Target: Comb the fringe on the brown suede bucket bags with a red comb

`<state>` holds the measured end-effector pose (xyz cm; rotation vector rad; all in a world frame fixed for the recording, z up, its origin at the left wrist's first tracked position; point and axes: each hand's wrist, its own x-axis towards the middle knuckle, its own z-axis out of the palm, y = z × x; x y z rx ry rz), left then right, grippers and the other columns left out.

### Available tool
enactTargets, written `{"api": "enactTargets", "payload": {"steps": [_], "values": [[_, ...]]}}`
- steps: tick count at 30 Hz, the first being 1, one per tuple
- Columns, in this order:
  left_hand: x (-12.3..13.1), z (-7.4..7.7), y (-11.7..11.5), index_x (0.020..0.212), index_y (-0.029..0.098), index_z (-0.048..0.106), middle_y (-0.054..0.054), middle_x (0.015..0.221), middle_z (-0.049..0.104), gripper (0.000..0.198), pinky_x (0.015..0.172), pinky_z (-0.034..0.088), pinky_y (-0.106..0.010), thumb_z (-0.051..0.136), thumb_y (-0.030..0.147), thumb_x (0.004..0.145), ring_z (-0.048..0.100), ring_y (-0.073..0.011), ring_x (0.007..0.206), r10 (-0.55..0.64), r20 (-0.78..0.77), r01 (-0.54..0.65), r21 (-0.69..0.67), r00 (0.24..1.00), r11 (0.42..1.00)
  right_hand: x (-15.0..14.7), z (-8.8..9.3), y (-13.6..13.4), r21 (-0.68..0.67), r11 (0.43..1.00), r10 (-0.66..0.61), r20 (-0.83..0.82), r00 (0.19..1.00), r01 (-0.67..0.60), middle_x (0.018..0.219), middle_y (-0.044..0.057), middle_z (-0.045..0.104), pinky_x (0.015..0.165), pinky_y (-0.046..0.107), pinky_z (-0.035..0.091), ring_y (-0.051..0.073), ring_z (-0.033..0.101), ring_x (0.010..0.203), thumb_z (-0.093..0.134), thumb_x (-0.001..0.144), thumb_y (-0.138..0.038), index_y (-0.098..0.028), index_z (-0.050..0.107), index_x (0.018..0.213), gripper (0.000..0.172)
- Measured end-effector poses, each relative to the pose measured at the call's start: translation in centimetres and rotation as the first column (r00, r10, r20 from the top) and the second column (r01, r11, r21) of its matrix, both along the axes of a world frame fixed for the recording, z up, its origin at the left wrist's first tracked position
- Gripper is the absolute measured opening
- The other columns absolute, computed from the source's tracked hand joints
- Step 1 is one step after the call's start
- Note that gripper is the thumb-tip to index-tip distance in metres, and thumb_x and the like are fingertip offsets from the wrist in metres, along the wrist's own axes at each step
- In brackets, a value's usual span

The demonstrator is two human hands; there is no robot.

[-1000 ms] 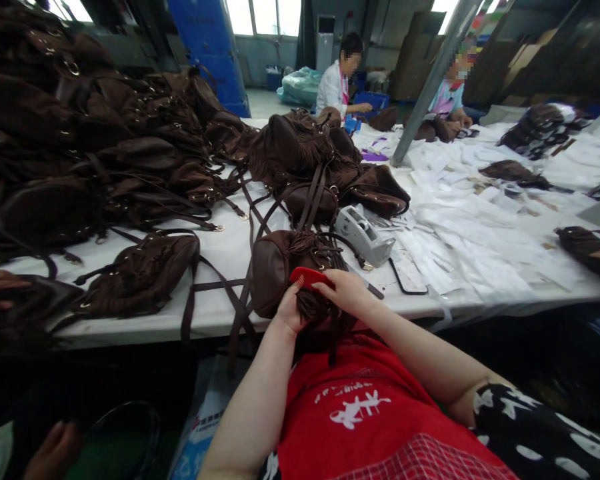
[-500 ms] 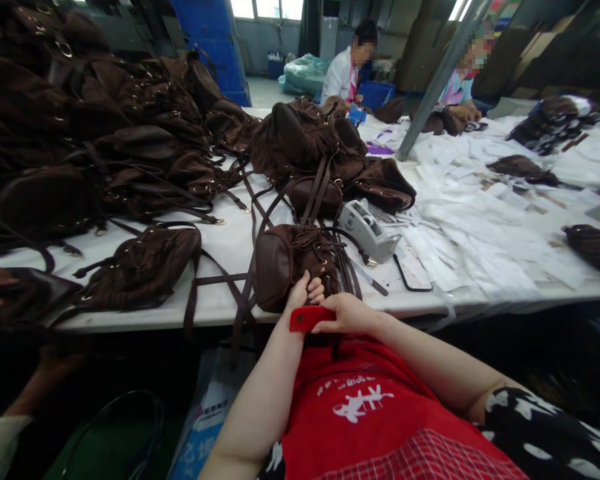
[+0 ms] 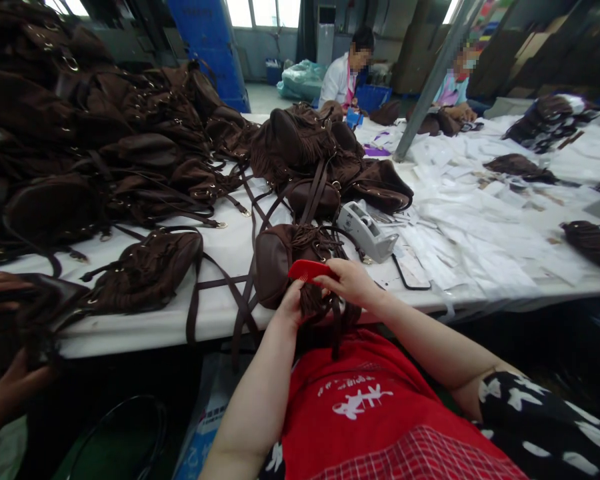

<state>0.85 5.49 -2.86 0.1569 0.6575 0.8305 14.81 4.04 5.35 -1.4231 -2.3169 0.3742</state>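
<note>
A brown fringed bag [image 3: 280, 260] lies at the near edge of the white table [image 3: 230, 247], its fringe hanging over the edge toward me. My right hand [image 3: 350, 283] pinches a red comb [image 3: 307, 270] and holds it across the top of the fringe. My left hand [image 3: 291, 308] is closed around the brown fringe [image 3: 314, 305] just below the comb. The bag's straps trail off the table edge.
A large heap of brown bags [image 3: 105, 133] fills the left of the table. A grey tape dispenser [image 3: 366, 230] and a phone [image 3: 411, 270] lie right of my bag, then white paper slips [image 3: 480, 227]. Another person's hand [image 3: 10, 387] holds a bag at left. Two people work at the far end.
The comb went down the fringe to the table edge, then came back up to the top of the fringe. My left hand kept its hold on the fringe.
</note>
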Motion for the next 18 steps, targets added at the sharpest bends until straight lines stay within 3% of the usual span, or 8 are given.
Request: {"api": "enactTargets", "payload": {"steps": [4, 10, 14, 18], "values": [[-0.8, 0.2, -0.4, 0.090, 0.012, 0.063, -0.009, 0.082, 0.070, 0.033, 0.084, 0.049, -0.038, 0.041, 0.037, 0.088, 0.066, -0.0212, 0.082, -0.012, 0.206, 0.011, 0.004, 0.978, 1.000, -0.2, -1.4, 2.5, 0.034, 0.997, 0.055, 0.237, 0.970, -0.065, 0.082, 0.005, 0.062, 0.061, 0.024, 0.031, 0.015, 0.055, 0.072, 0.043, 0.089, -0.053, -0.017, 0.059, 0.082, 0.040], [-1.5, 0.1, -0.9, 0.108, 0.004, 0.059, -0.017, 0.098, 0.068, 0.057, 0.092, 0.045, -0.042, 0.036, 0.052, 0.087, 0.063, -0.0280, 0.098, -0.147, 0.353, 0.114, 0.114, 0.924, 0.987, -1.5, -2.6, 1.7, -0.039, 0.980, 0.195, 0.402, 0.895, -0.196, 0.088, 0.009, 0.065, 0.066, 0.027, 0.036, 0.020, 0.060, 0.078, 0.039, 0.086, -0.062, -0.017, 0.060, 0.088, 0.050], [-1.4, 0.0, -0.4, 0.129, 0.004, 0.045, -0.019, 0.120, 0.060, 0.065, 0.102, 0.035, -0.041, 0.031, 0.052, 0.089, 0.054, -0.0267, 0.116, -0.173, 0.427, 0.106, 0.175, 0.887, 0.979, -1.6, -3.2, 0.5, -0.112, 0.950, 0.310, 0.400, 0.862, -0.290, 0.085, 0.009, 0.066, 0.064, 0.027, 0.036, 0.020, 0.061, 0.075, 0.044, 0.084, -0.062, -0.016, 0.061, 0.086, 0.050], [-1.1, -0.1, 0.2, 0.133, 0.002, 0.040, -0.019, 0.126, 0.055, 0.063, 0.105, 0.033, -0.036, 0.029, 0.046, 0.090, 0.050, -0.0235, 0.120, -0.110, 0.437, 0.046, 0.153, 0.893, 0.987, -1.2, -4.2, -1.8, -0.203, 0.931, 0.347, 0.232, 0.909, -0.304, 0.074, 0.005, 0.065, 0.057, 0.024, 0.032, 0.016, 0.056, 0.063, 0.047, 0.079, -0.068, -0.015, 0.062, 0.076, 0.055]]}}
